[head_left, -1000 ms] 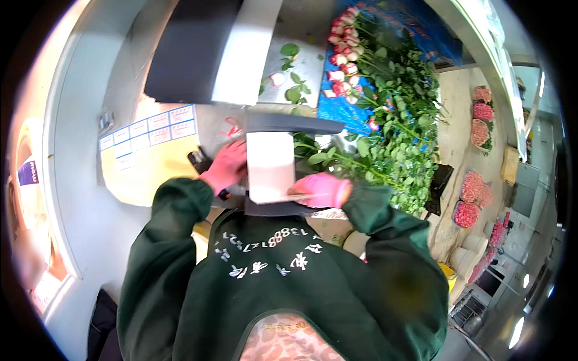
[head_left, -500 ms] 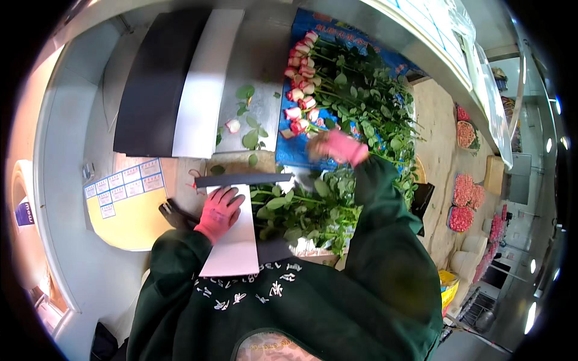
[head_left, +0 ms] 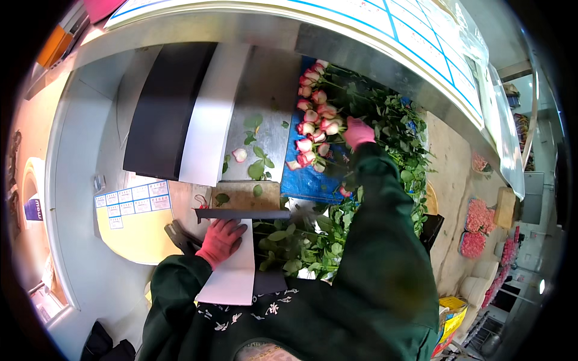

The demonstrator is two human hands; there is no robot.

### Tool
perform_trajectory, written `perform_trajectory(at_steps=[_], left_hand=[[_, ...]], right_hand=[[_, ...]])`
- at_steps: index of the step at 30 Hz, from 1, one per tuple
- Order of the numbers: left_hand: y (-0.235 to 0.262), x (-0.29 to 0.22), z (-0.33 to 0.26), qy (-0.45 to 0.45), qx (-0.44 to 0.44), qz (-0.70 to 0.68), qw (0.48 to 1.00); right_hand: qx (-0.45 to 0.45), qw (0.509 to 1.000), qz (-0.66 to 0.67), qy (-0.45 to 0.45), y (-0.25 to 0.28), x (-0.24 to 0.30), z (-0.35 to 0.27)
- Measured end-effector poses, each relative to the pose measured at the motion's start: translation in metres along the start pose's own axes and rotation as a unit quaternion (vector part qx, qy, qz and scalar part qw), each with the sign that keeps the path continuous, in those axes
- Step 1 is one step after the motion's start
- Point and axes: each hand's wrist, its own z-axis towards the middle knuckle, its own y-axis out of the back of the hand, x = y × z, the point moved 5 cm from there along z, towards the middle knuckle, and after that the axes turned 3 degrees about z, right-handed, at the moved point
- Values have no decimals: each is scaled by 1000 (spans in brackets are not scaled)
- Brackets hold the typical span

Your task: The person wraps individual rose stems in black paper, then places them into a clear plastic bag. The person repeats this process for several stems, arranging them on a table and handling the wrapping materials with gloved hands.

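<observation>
My left hand (head_left: 221, 242), in a pink glove, lies with fingers stretched out over a white sheet (head_left: 232, 286). A dark strip (head_left: 241, 213) runs along the sheet's far edge, just past my fingertips. My right hand (head_left: 359, 133), gloved in pink too, is in among white-and-pink roses (head_left: 306, 128) on a blue plastic sheet (head_left: 322, 186). Its fingers are closed just below the rose heads, apparently on a rose (head_left: 330, 126); the leaves partly hide the grip. More leafy stems (head_left: 307, 243) lie to the right of the white sheet.
Black board (head_left: 168, 114) and white board (head_left: 212, 120) stand at the back left. A loose rose head (head_left: 239, 155) and leaves lie on the metal surface. A black-handled tool (head_left: 180, 237) is beside my left wrist. A shelf (head_left: 271, 33) overhangs the far side.
My right hand has moved farther away, over to the rose heads. My left hand stays on the white sheet. The view has shifted, and more of the overhead shelf shows.
</observation>
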Motion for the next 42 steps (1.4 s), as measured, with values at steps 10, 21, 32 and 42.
perform_trajectory(at_steps=[10,21,32,42], left_hand=[[-1,-3,1,-14,-30,-5,999],[-3,-3,-7,-16,-45,3,999],[3,-2,-12,-15,-60,-2,998],[5,16,-10,-61,-21,16,998]], right_hand=[[-14,992,115,52,1,56,-158],[-262,895,344,113,130,49,-239],[78,930,196,300,138,183,-353],[349,837,210,365,-88,274,-357]])
